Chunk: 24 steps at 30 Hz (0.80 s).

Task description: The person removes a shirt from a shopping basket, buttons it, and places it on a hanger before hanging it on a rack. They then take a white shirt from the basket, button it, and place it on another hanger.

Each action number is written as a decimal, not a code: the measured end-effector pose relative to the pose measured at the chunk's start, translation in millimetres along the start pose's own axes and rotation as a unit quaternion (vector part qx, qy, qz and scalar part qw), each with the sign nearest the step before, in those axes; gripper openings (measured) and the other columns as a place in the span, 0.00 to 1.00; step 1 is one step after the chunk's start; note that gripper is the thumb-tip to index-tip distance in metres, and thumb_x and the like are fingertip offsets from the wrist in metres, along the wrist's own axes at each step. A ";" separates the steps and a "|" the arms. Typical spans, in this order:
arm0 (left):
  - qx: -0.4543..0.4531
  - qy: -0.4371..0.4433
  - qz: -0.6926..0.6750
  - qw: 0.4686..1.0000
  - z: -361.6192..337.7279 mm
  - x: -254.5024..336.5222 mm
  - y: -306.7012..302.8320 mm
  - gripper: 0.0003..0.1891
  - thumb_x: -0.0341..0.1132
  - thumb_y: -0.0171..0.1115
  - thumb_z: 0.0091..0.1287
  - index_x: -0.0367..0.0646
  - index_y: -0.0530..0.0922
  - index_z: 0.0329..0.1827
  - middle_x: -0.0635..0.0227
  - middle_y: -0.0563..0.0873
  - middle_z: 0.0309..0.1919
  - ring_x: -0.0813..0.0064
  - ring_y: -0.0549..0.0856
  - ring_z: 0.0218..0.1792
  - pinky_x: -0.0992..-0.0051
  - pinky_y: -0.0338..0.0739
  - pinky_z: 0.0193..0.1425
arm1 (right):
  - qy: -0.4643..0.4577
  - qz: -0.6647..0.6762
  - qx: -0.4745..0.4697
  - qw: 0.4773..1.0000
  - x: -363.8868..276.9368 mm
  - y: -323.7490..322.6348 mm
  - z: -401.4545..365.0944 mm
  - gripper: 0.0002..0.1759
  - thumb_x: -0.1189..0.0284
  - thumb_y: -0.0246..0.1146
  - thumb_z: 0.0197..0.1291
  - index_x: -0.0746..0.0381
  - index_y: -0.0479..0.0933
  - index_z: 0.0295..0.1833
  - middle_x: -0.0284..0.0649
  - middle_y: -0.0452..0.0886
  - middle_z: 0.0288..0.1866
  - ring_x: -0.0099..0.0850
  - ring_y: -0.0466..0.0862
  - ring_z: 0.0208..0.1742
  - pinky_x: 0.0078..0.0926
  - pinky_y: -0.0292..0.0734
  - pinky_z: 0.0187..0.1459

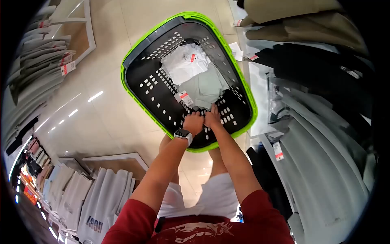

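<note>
A black shopping basket (136, 75) with a bright green rim stands in front of me, with rows of holes in its walls. Inside lie a folded white garment (185, 63) and a folded pale grey-green garment (206, 87), each with a red and white tag. My left hand (193, 123), a watch on its wrist, reaches inside the near part of the basket with its fingers curled closed. Beside it, my right hand (213, 117) points its fingers towards the near edge of the grey-green garment. What either hand grips is hidden.
Hanging clothes (325, 134) in grey, black and brown crowd the right side. Grey garments (44, 61) hang at upper left. Light shirts (99, 199) hang at lower left, beside a white rack frame (122, 156). Pale floor tiles (105, 85) show around the basket.
</note>
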State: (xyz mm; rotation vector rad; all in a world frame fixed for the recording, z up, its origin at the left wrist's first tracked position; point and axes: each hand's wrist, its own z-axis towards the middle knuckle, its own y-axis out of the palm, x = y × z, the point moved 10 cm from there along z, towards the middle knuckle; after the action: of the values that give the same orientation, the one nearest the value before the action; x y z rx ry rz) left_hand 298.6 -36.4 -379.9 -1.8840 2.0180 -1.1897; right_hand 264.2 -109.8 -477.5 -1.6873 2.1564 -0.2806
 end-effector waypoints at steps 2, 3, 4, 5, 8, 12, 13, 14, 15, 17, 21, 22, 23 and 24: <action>0.014 0.006 -0.024 1.000 15.3 -5.3 -2.2 0.11 0.33 0.62 0.52 0.44 0.82 0.39 0.62 0.81 0.44 0.62 0.81 0.48 0.64 0.76 0.50 | 0.006 -0.032 0.048 0.998 11.5 22.7 37.1 0.28 0.53 0.62 0.54 0.61 0.77 0.55 0.51 0.40 0.77 0.50 0.42 0.77 0.51 0.47 0.72; 0.019 0.012 -0.031 0.999 19.1 -9.2 -2.3 0.13 0.32 0.63 0.51 0.45 0.80 0.41 0.62 0.80 0.42 0.61 0.80 0.48 0.63 0.76 0.51 | 0.008 -0.041 0.098 0.994 8.1 16.7 44.2 0.30 0.52 0.62 0.54 0.64 0.77 0.54 0.52 0.39 0.77 0.50 0.41 0.77 0.52 0.46 0.72; 0.016 0.012 -0.029 0.999 20.0 -14.9 -3.6 0.13 0.32 0.63 0.51 0.45 0.80 0.41 0.62 0.80 0.42 0.61 0.80 0.48 0.63 0.76 0.51 | -0.018 0.021 0.150 0.988 7.9 6.2 44.8 0.26 0.58 0.64 0.53 0.67 0.76 0.51 0.52 0.52 0.73 0.49 0.53 0.74 0.47 0.55 0.69; 0.028 0.007 -0.040 0.999 18.6 -18.7 -10.4 0.14 0.32 0.63 0.50 0.44 0.79 0.42 0.61 0.80 0.42 0.60 0.80 0.48 0.63 0.76 0.51 | -0.015 0.025 0.150 0.988 13.0 4.4 43.1 0.26 0.58 0.64 0.53 0.67 0.76 0.51 0.52 0.52 0.73 0.49 0.53 0.74 0.47 0.55 0.69; 0.079 0.014 -0.057 0.995 6.5 -15.4 -41.2 0.17 0.30 0.63 0.49 0.40 0.77 0.44 0.59 0.79 0.42 0.59 0.79 0.48 0.63 0.74 0.52 | -0.085 0.298 0.309 0.899 27.4 -60.4 -8.3 0.12 0.76 0.66 0.50 0.69 0.78 0.41 0.48 0.78 0.44 0.49 0.78 0.47 0.38 0.74 0.49; 0.201 0.063 -0.091 0.973 -32.2 13.4 -121.6 0.33 0.30 0.65 0.48 0.34 0.65 0.60 0.51 0.72 0.58 0.50 0.72 0.58 0.61 0.66 0.63 | -0.127 0.342 0.376 0.852 14.4 -126.3 -121.2 0.04 0.78 0.65 0.46 0.65 0.79 0.30 0.46 0.79 0.30 0.48 0.80 0.36 0.37 0.75 0.40; 0.195 0.088 -0.113 0.970 -44.5 32.1 -148.0 0.38 0.30 0.65 0.47 0.36 0.62 0.64 0.51 0.69 0.63 0.48 0.68 0.63 0.58 0.62 0.68 | -0.145 0.326 0.398 0.845 5.6 -143.6 -156.8 0.04 0.80 0.64 0.45 0.64 0.79 0.30 0.46 0.78 0.28 0.48 0.80 0.33 0.34 0.75 0.37; 0.199 0.126 -0.105 0.966 -60.8 56.4 -175.5 0.38 0.30 0.65 0.46 0.38 0.62 0.65 0.51 0.68 0.63 0.49 0.68 0.63 0.58 0.61 0.68 | -0.189 0.331 0.391 0.838 -7.2 -155.8 -189.6 0.03 0.79 0.64 0.46 0.64 0.79 0.30 0.45 0.78 0.29 0.47 0.79 0.33 0.35 0.75 0.37; 0.203 0.164 -0.097 0.961 -77.1 81.1 -199.0 0.38 0.29 0.64 0.45 0.40 0.63 0.65 0.50 0.67 0.64 0.50 0.67 0.64 0.58 0.61 0.68 | -0.232 0.331 0.383 0.831 -18.2 -167.5 -223.0 0.03 0.79 0.63 0.46 0.64 0.79 0.29 0.44 0.78 0.29 0.46 0.79 0.33 0.35 0.75 0.37; 0.180 0.263 -0.096 0.943 -111.9 125.9 -235.9 0.37 0.28 0.63 0.44 0.44 0.66 0.64 0.51 0.67 0.64 0.49 0.65 0.65 0.57 0.59 0.69 | -0.229 0.321 0.337 0.855 -41.4 -191.8 -292.0 0.04 0.80 0.62 0.46 0.64 0.79 0.31 0.43 0.78 0.32 0.44 0.80 0.34 0.35 0.76 0.37; 0.068 0.401 -0.032 0.913 -180.0 171.6 -273.9 0.17 0.30 0.62 0.47 0.43 0.80 0.43 0.57 0.80 0.51 0.55 0.77 0.54 0.58 0.69 0.59 | -0.235 0.324 0.388 0.830 -68.7 -236.2 -420.8 0.06 0.80 0.62 0.46 0.63 0.79 0.33 0.42 0.78 0.35 0.42 0.81 0.36 0.33 0.77 0.39; 0.035 0.368 -0.042 0.928 -197.3 176.6 -286.3 0.13 0.30 0.61 0.49 0.42 0.80 0.40 0.56 0.82 0.43 0.53 0.80 0.47 0.58 0.73 0.52 | -0.241 0.335 0.404 0.816 -74.2 -246.5 -452.7 0.06 0.81 0.62 0.46 0.62 0.79 0.33 0.41 0.78 0.35 0.41 0.81 0.36 0.32 0.77 0.38; 0.009 0.336 -0.052 0.941 -209.9 185.8 -299.6 0.10 0.30 0.60 0.51 0.41 0.81 0.37 0.56 0.84 0.35 0.52 0.82 0.39 0.59 0.76 0.45 | -0.248 0.341 0.423 0.802 -75.3 -260.0 -481.8 0.07 0.81 0.61 0.47 0.62 0.79 0.33 0.41 0.78 0.36 0.40 0.81 0.36 0.32 0.77 0.38; 0.060 0.387 -0.044 0.919 -232.4 201.5 -321.0 0.10 0.29 0.58 0.54 0.40 0.80 0.39 0.51 0.82 0.28 0.47 0.82 0.31 0.58 0.77 0.35 | -0.253 0.363 0.442 0.780 -75.4 -269.0 -508.9 0.08 0.82 0.61 0.47 0.62 0.79 0.35 0.40 0.78 0.36 0.37 0.81 0.36 0.31 0.77 0.38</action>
State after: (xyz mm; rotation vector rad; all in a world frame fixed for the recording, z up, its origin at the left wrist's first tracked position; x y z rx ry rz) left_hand 372.4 -82.6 56.1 -1.5894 2.0986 -2.3021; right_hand 305.2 -146.4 100.5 -0.2962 1.6488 -0.4432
